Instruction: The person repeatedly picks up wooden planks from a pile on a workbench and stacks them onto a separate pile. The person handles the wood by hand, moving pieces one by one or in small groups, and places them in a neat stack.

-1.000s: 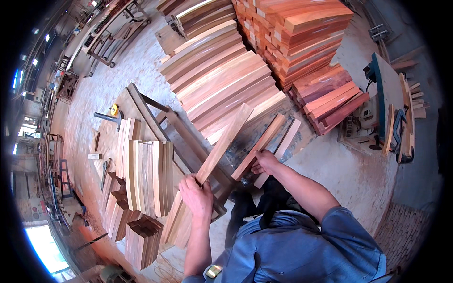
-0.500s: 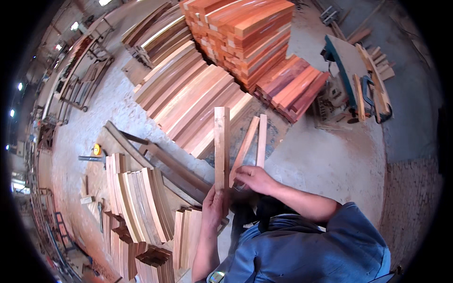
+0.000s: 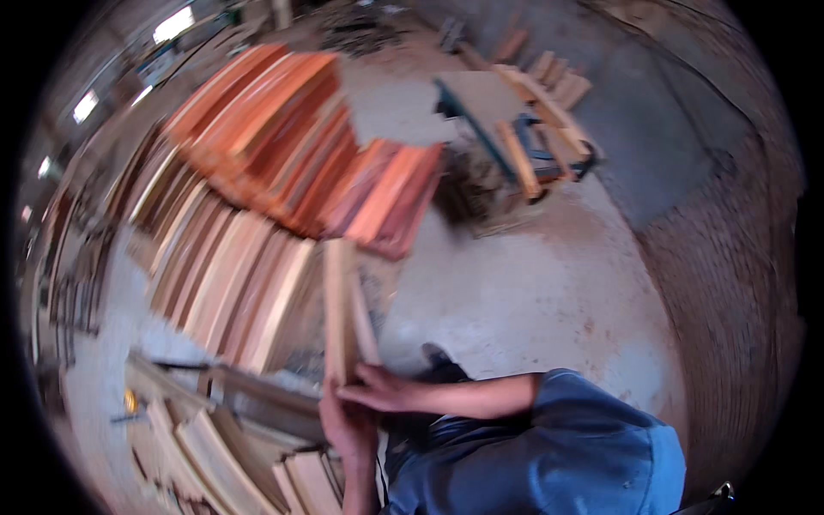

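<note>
A long pale wooden board (image 3: pixel 338 309) stands upright in front of me, blurred by motion. Near its lower end my left hand (image 3: pixel 348 425) is closed around it. My right hand (image 3: pixel 382 391) reaches in from the right just above, its fingers closed at the board's edge; their exact hold is smeared. A slimmer wooden strip (image 3: pixel 365 322) shows just right of the board, partly hidden by it.
Curved pale boards (image 3: pixel 227 283) lie stacked beyond, left of the held board. Behind them rises a tall reddish wood pile (image 3: pixel 257 129), with a lower reddish stack (image 3: pixel 386 193) beside it. A workbench (image 3: pixel 485 99) carries clamps. More cut pieces (image 3: pixel 223 459) lie lower left.
The view has swung right, so the wood piles sit further left. My right hand has moved from beside the board onto its edge, close to my left hand. The left hand keeps its hold.
</note>
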Available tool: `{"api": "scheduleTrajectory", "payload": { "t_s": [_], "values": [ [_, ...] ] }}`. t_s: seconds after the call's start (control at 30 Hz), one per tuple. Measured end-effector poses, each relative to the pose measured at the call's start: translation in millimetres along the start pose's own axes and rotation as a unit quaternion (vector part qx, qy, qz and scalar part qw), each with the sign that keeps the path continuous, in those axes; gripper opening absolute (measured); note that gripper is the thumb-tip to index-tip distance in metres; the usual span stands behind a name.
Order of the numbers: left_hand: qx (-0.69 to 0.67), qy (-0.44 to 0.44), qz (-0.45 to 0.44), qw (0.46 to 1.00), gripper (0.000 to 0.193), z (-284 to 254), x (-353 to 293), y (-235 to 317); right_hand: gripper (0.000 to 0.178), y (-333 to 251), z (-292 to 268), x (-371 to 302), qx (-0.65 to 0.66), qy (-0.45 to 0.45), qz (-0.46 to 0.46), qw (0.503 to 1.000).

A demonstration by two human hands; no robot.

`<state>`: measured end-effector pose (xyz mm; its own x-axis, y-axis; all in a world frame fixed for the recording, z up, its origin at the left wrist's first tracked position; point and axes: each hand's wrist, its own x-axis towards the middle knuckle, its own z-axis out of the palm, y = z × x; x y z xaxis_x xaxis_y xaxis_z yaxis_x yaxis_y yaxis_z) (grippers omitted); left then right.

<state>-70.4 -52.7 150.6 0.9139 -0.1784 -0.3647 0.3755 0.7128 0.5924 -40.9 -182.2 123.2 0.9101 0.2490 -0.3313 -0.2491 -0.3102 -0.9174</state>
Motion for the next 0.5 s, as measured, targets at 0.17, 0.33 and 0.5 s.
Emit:
{"api": "scheduleTrajectory", "payload": {
  "t_s": [0.17,0.33,0.5],
  "values": [
    [0.682,0.051,0.278,0.675,0.040,53,42,-44,0.056,30,-59,16,0.177,0.110,-0.145,0.967],
    [0.671,-0.096,0.271,0.683,0.046,103,78,-75,0.043,75,-172,11,0.173,0.171,-0.082,0.967],
    [0.645,-0.105,0.180,0.735,0.045,108,101,-104,0.036,83,-300,-16,0.282,0.180,-0.040,0.941]
  ]
}}
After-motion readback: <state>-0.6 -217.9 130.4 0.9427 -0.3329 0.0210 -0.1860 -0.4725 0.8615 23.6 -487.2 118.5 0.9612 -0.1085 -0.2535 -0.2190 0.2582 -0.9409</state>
